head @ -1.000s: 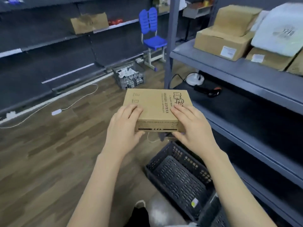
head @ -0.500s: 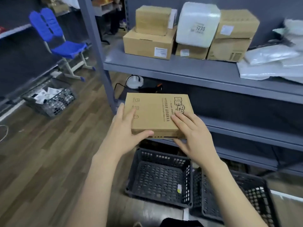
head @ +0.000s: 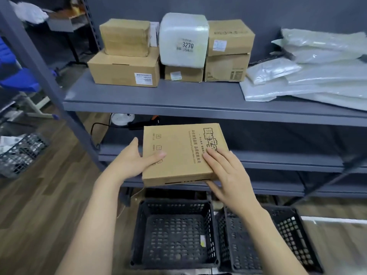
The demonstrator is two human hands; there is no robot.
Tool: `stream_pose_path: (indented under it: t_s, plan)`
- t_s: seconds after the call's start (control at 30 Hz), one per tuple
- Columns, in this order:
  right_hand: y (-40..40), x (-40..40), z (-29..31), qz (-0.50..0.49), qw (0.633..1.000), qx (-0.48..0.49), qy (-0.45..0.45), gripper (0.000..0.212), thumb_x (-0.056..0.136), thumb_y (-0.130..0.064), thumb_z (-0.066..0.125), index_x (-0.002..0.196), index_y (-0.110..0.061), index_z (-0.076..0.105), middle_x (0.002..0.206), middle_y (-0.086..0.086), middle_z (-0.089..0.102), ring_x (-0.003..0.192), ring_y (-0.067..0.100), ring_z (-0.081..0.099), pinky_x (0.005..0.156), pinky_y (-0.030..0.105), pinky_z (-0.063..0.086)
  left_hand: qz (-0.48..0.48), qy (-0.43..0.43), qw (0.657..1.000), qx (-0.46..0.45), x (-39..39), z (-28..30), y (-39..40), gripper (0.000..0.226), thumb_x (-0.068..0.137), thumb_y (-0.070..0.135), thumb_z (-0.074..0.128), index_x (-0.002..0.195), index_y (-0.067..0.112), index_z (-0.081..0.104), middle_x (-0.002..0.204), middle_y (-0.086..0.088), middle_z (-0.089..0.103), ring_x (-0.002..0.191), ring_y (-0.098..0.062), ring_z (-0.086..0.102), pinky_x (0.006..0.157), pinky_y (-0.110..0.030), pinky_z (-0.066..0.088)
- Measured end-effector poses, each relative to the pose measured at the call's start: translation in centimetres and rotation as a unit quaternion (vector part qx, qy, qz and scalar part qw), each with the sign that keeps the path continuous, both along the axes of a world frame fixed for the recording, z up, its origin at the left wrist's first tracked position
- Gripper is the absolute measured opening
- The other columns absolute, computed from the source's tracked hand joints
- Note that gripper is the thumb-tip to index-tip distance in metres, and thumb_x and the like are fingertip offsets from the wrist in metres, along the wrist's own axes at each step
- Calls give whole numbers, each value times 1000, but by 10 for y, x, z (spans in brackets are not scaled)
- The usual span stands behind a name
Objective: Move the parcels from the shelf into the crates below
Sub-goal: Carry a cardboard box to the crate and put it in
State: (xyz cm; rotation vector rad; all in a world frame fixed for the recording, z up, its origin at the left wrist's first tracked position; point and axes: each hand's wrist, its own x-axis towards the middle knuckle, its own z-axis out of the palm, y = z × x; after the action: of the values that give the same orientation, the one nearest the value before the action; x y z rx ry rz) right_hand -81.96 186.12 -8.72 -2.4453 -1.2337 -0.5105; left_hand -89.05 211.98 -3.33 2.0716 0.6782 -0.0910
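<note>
Flat parcel [head: 182, 153] gripped by both hands [head: 131, 163] [head: 228, 175] above two bare crates [head: 174, 233] [head: 264, 239].

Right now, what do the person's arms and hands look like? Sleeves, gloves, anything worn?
Both forearms are bare right to the bottom edge of the frame: no sleeves show. The left hand and right hand are bare too, with no gloves, and no watch, bands or rings can be seen on the wrists or fingers. The visible nails are short and plain. No cables or markings on either arm.

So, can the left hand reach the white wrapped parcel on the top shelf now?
Probably not yet: the left hand grips the flat box together with the right hand. Nothing blocks the white wrapped parcel.
</note>
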Motion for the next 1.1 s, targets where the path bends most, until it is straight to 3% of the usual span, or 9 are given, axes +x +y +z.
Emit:
stream_pose_path:
  t_s: [0.13, 0.23, 0.33, 0.43, 0.53, 0.63, 0.8, 0.93, 1.1]
  plan:
    - [2, 15, 2, -37, 997, -3, 71, 80, 76, -36, 76, 143, -12, 40, 153, 2, 31, 141, 23, 28, 117, 42, 20, -20, -33, 999, -15, 3, -6, 5, 136, 37, 67, 83, 147, 15, 22, 122, 13, 59, 111, -8, 57, 97, -33, 46]
    - [1, 27, 9, -56, 992, -6, 110, 98, 74, -50, 72, 149, -10, 25, 157, 3, 17, 144, 21, 17, 117, 42, 15, -14, -84, 995, 44, 3, -6, 3, 98, 54, 39, 89, 134, 20, 36, 122, 11, 53, 111, -8, 50, 91, -28, 42]
    - [2, 37, 18, -95, 990, 20, 101, 106, 75, -45, 73, 151, -11, 7, 158, 5, 3, 145, 17, 7, 117, 45, 15, -20, -146, 984, 97, 8, -6, 7, 87, 58, 22, 89, 129, 21, 37, 125, 4, 49, 111, -9, 46, 89, -26, 38]
    - [9, 40, 26, -134, 981, 68, 125, 115, 73, -36, 79, 149, -11, -4, 159, 12, -1, 144, 13, -1, 117, 35, 9, -63, -196, 972, 117, 11, -3, 15, 81, 63, 12, 85, 125, 29, 36, 123, 9, 49, 111, -7, 46, 92, -26, 39]
    - [20, 41, 32, -113, 983, 65, 125, 112, 68, -21, 83, 151, -12, 9, 158, 12, 9, 144, 24, 13, 115, 34, 16, -100, -223, 956, 164, 11, 5, 24, 66, 69, 14, 79, 112, 38, 35, 108, 21, 49, 100, -5, 50, 78, -21, 42]
    - [36, 37, 44, -75, 979, 79, 174, 92, 71, -14, 79, 147, -21, 29, 148, -3, 33, 133, 13, 34, 103, 24, 32, -109, -256, 931, 236, 6, 12, 39, 62, 70, 12, 77, 117, 28, 40, 106, 21, 49, 88, 0, 46, 66, -14, 34]
    - [64, 27, 51, -56, 978, 136, 151, 63, 70, -4, 71, 127, -20, 48, 123, -10, 48, 110, 7, 48, 84, 12, 33, -126, -281, 927, 215, 1, 19, 76, 72, 68, 5, 78, 122, 35, 41, 123, 16, 48, 108, 2, 43, 87, -7, 33]
    - [76, 24, 44, -48, 982, 169, 74, 67, 66, 4, 70, 127, -15, 48, 129, 3, 51, 117, 16, 47, 96, 21, 37, -170, -219, 951, 140, -6, 33, 89, 92, 64, 16, 85, 122, 57, 27, 124, 33, 41, 114, 13, 41, 89, -1, 30]
    - [86, 24, 40, -75, 976, 203, -28, 74, 60, 16, 69, 126, -10, 47, 131, 14, 48, 122, 26, 43, 105, 24, 32, -201, -93, 974, 55, -10, 41, 93, 118, 52, 44, 85, 142, 52, 10, 135, 25, 37, 122, -1, 39, 100, -21, 31]
